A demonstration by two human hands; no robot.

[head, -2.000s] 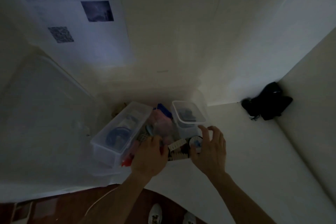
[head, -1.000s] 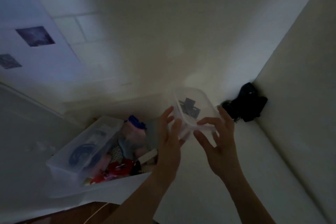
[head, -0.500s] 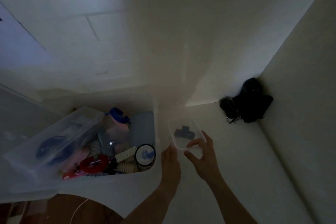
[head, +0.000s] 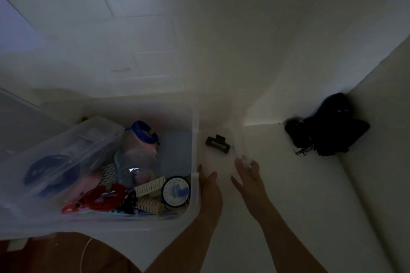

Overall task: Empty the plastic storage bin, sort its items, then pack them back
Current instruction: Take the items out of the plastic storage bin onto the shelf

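Clear storage bin (head: 195,131) crammed; small container (head: 218,162) beside it.

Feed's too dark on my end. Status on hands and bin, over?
Left hand open beside small clear container; right hand open at its near edge. Container on white surface, black hair claw inside. Storage bin still full. Nothing in the way.

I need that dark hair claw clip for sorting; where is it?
In the head view, the dark hair claw clip lies inside the small clear plastic container, just right of the large clear storage bin.

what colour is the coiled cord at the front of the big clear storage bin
Red: the coiled cord shows best in the head view.
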